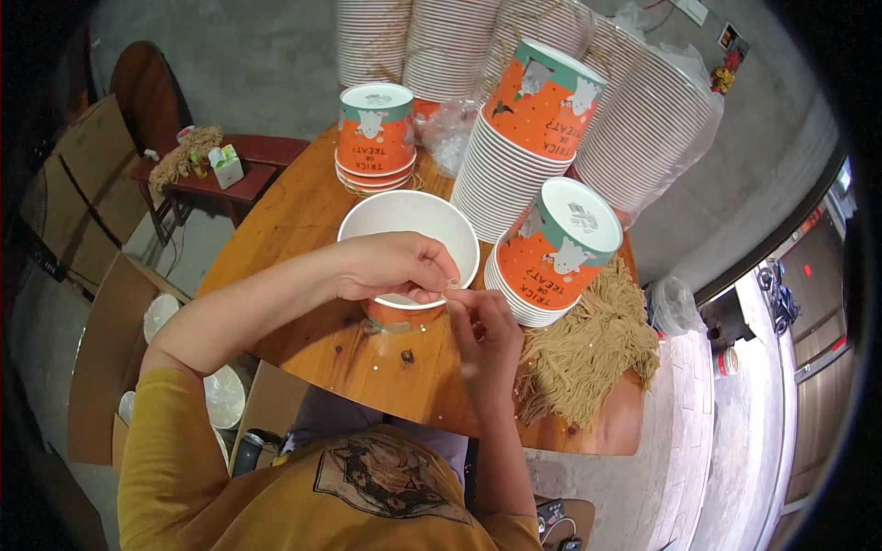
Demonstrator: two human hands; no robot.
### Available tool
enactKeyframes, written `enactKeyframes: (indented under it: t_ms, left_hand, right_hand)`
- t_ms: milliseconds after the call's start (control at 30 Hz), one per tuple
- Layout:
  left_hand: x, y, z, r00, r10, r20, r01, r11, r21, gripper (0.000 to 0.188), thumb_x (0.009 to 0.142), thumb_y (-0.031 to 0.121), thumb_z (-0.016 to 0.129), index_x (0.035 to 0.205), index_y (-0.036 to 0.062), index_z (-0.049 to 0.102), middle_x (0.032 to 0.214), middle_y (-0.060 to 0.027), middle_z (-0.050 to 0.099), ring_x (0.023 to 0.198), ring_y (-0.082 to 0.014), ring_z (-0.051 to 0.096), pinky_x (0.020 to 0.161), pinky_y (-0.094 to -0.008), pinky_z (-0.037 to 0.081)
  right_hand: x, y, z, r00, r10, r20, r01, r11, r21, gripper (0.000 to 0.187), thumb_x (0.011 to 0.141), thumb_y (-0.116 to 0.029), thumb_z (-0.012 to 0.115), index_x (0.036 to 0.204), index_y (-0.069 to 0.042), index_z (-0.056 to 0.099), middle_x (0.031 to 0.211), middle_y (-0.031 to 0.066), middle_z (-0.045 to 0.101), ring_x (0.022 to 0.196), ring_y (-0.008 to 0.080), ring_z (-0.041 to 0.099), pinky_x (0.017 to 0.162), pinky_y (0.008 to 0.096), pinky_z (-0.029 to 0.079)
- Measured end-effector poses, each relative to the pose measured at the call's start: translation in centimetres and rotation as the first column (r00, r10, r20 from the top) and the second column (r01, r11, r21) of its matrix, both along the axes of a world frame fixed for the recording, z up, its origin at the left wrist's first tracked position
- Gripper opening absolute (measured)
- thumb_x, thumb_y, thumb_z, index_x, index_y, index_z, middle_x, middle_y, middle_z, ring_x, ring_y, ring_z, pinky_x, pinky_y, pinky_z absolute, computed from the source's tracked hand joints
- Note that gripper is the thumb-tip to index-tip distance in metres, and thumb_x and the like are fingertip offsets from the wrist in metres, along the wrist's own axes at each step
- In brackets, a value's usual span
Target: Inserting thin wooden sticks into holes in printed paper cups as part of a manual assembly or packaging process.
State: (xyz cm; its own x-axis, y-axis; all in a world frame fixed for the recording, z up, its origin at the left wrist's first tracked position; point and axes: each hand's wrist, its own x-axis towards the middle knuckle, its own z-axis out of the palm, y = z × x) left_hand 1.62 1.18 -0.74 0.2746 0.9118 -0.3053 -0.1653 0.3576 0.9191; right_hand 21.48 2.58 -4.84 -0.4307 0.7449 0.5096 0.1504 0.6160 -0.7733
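Observation:
A paper bucket (386,216), white inside and orange outside, stands mouth up on the table in front of me. Over its near right rim my left hand (400,264) reaches across with fingers pinched together. My right hand (487,335) meets it there, thumb and fingertips also pinched, just outside the rim. Whatever lies between the two sets of fingertips is too small to make out. To the right of my right hand, a bundle of tan cords (593,344) spreads over the table. Close beyond that hand is a stack of upside-down orange buckets (547,266).
Behind the bucket stand a short stack (375,138) and a tall stack (519,147) of upturned buckets, with wrapped bucket stacks (643,119) along the wall. The wooden table (303,312) ends near my body. At left, an open carton (110,340) holds white-bottomed buckets, near a red bench (262,151).

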Motion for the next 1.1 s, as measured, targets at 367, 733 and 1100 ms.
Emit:
enactKeyframes:
  t_ms: [367, 733, 1100]
  left_hand:
    - [0.4, -0.2, 0.0, 0.993, 0.036, -0.114, -0.026, 0.996, 0.088, 0.014, 0.089, 0.001, 0.058, 0.103, 0.0, 0.057, 0.089, -0.0032, 0.06, 0.076, -0.0093, 0.058, 0.068, -0.0214, 0.048]
    - [0.9, -0.2, 0.6, 0.991, 0.055, -0.12, -0.05, 0.998, 0.042, 0.012, 0.087, 0.005, 0.06, 0.098, 0.002, 0.058, 0.086, -0.002, 0.058, 0.072, -0.0066, 0.056, 0.063, -0.0199, 0.048]
    - [0.8, -0.9, 0.7, 0.924, 0.074, -0.376, 0.064, 0.938, 0.341, 0.008, 0.095, 0.004, 0.055, 0.102, 0.0018, 0.053, 0.084, 0.0004, 0.052, 0.078, -0.0075, 0.051, 0.07, -0.0227, 0.044]
  right_hand:
    - [-0.2, 0.4, -1.2, 0.994, 0.013, -0.11, -0.023, 0.995, -0.095, 0.009, 0.089, -0.007, 0.068, 0.097, -0.003, 0.066, 0.084, 0.0046, 0.059, 0.068, 0.0098, 0.056, 0.062, 0.023, 0.046]
    - [-0.7, -0.6, -0.9, 0.989, 0.043, -0.139, -0.056, 0.994, -0.09, 0.009, 0.089, -0.005, 0.066, 0.098, -0.003, 0.067, 0.083, 0.0042, 0.057, 0.066, 0.0103, 0.054, 0.061, 0.023, 0.044]
    - [0.4, -0.2, -0.6, 0.944, -0.022, -0.328, -0.134, 0.885, -0.446, 0.014, 0.099, -0.011, 0.054, 0.11, -0.006, 0.061, 0.08, -0.0016, 0.058, 0.062, 0.0033, 0.048, 0.052, 0.0177, 0.04]
